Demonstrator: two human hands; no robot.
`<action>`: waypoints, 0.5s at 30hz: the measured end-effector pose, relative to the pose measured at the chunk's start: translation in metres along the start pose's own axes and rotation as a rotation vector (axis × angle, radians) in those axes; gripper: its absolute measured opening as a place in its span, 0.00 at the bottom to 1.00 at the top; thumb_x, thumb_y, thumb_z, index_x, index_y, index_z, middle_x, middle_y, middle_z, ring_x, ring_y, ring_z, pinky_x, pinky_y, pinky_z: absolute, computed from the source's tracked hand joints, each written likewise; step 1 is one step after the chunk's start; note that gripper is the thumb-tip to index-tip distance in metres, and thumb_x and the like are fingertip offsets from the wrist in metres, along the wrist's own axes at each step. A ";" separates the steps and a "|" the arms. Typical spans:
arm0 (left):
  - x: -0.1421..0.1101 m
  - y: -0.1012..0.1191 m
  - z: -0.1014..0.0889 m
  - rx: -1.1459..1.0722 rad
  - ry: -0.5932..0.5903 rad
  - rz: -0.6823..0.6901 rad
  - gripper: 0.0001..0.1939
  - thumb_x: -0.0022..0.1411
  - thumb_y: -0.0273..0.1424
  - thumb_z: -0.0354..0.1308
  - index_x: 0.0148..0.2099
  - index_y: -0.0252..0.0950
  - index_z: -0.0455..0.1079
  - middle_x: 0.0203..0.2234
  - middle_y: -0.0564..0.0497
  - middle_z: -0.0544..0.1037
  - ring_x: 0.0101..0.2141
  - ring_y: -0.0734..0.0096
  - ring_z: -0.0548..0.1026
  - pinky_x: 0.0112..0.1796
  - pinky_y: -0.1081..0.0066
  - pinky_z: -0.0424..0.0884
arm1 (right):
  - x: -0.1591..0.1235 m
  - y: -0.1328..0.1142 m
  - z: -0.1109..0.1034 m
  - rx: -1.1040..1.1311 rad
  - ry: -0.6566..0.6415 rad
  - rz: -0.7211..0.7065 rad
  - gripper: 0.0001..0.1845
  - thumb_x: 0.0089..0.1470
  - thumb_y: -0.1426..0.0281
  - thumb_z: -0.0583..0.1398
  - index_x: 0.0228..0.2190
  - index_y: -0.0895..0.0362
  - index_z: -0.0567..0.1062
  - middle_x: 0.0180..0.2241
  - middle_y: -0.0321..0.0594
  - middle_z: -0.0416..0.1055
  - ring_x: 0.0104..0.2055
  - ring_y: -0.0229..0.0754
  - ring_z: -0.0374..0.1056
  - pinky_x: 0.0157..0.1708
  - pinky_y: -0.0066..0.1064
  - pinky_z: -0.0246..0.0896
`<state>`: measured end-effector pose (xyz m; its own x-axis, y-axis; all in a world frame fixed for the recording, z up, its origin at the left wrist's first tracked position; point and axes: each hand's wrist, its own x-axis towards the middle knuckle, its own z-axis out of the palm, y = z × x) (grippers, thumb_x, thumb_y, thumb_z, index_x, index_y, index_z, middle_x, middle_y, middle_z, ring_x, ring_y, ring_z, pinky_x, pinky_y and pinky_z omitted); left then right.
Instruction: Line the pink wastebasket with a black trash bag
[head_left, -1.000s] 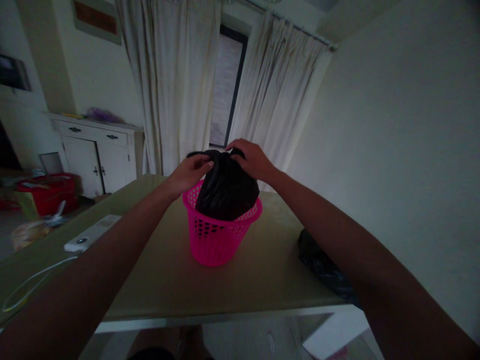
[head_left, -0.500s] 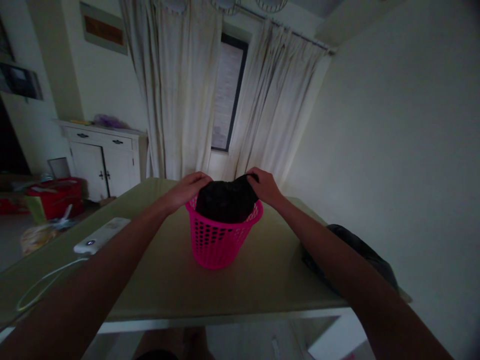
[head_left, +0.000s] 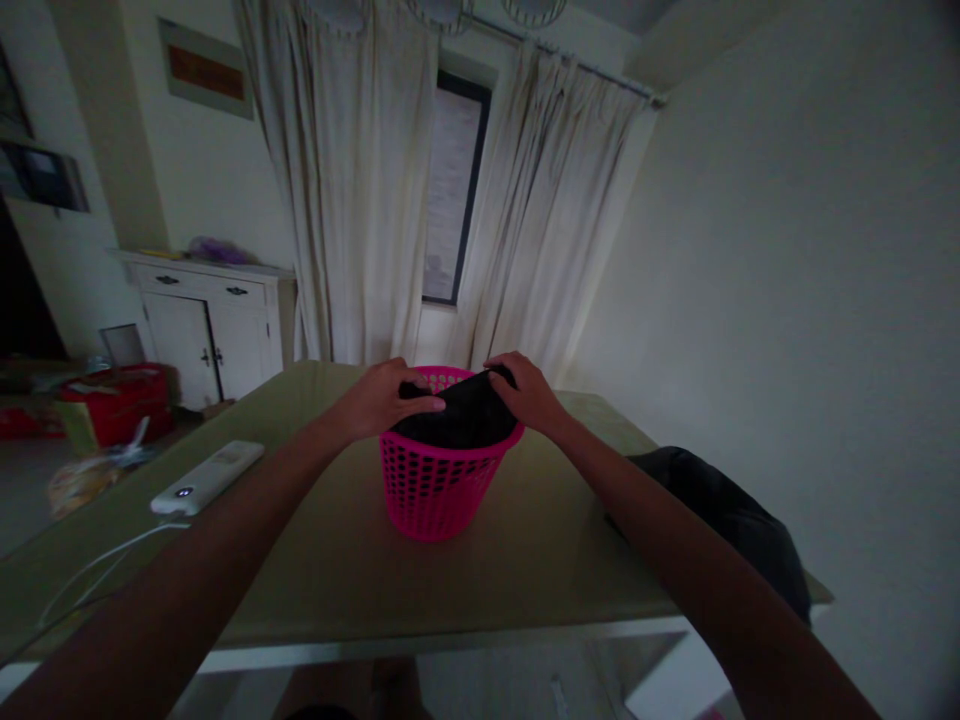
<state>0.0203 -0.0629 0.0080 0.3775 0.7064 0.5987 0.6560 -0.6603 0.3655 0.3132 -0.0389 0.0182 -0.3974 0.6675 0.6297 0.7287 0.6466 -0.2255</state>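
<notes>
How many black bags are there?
2. One bag is in the pink basket, held by the left hand and right hand. The other bag is on the table, partly behind the right arm. More could be hidden.

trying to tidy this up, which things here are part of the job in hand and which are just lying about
In the job:
- black bag, gripped by the left hand and right hand
- pink basket, around the bag
- table, under the basket

Just lying about:
- white device with a cable
- dark bundle at the right
- red bag
</notes>
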 end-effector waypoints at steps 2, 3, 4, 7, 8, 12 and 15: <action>0.002 0.005 0.003 -0.013 0.024 0.030 0.24 0.64 0.57 0.66 0.38 0.41 0.85 0.33 0.47 0.79 0.35 0.62 0.78 0.41 0.62 0.73 | -0.002 -0.018 0.003 0.045 -0.068 -0.134 0.21 0.69 0.57 0.62 0.57 0.52 0.77 0.56 0.45 0.80 0.60 0.51 0.73 0.66 0.47 0.57; 0.003 0.008 0.004 -0.021 0.048 0.037 0.24 0.65 0.56 0.65 0.38 0.41 0.84 0.33 0.47 0.79 0.34 0.62 0.78 0.42 0.61 0.74 | -0.003 -0.025 0.004 0.041 -0.118 -0.185 0.22 0.68 0.53 0.64 0.57 0.50 0.78 0.55 0.43 0.81 0.59 0.51 0.73 0.67 0.48 0.55; 0.004 0.009 0.004 -0.031 0.077 0.038 0.25 0.66 0.57 0.64 0.37 0.40 0.84 0.33 0.48 0.78 0.34 0.62 0.77 0.43 0.61 0.74 | -0.003 -0.031 0.004 0.016 -0.163 -0.214 0.21 0.67 0.52 0.65 0.54 0.49 0.80 0.52 0.42 0.82 0.57 0.51 0.75 0.66 0.48 0.54; 0.003 0.007 0.001 -0.054 0.157 0.017 0.29 0.65 0.62 0.62 0.34 0.40 0.81 0.34 0.47 0.77 0.35 0.61 0.77 0.43 0.60 0.75 | -0.001 -0.032 0.004 -0.081 -0.169 -0.175 0.14 0.70 0.56 0.64 0.42 0.52 0.83 0.43 0.41 0.83 0.50 0.49 0.76 0.61 0.47 0.54; 0.002 0.005 -0.001 -0.060 0.178 0.001 0.31 0.63 0.64 0.62 0.33 0.39 0.81 0.34 0.47 0.76 0.35 0.61 0.77 0.42 0.61 0.75 | 0.000 -0.028 0.003 -0.098 -0.133 -0.136 0.13 0.71 0.58 0.63 0.40 0.53 0.84 0.41 0.41 0.83 0.49 0.49 0.76 0.59 0.46 0.55; -0.007 -0.008 -0.010 -0.057 0.206 -0.123 0.31 0.61 0.64 0.63 0.32 0.39 0.77 0.33 0.47 0.78 0.30 0.64 0.77 0.36 0.64 0.73 | -0.001 -0.006 0.002 -0.107 -0.018 0.015 0.12 0.71 0.63 0.61 0.38 0.54 0.83 0.39 0.42 0.80 0.46 0.47 0.74 0.53 0.42 0.59; -0.015 -0.016 -0.017 0.124 0.220 -0.243 0.26 0.68 0.59 0.60 0.32 0.41 0.73 0.25 0.49 0.77 0.27 0.60 0.76 0.34 0.63 0.69 | -0.005 0.002 0.006 -0.126 0.044 0.089 0.13 0.71 0.64 0.59 0.37 0.55 0.81 0.40 0.45 0.78 0.46 0.49 0.73 0.50 0.42 0.63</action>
<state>-0.0067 -0.0670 0.0054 0.0596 0.7585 0.6489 0.7890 -0.4340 0.4348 0.3136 -0.0384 0.0104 -0.3054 0.7016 0.6438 0.8254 0.5322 -0.1885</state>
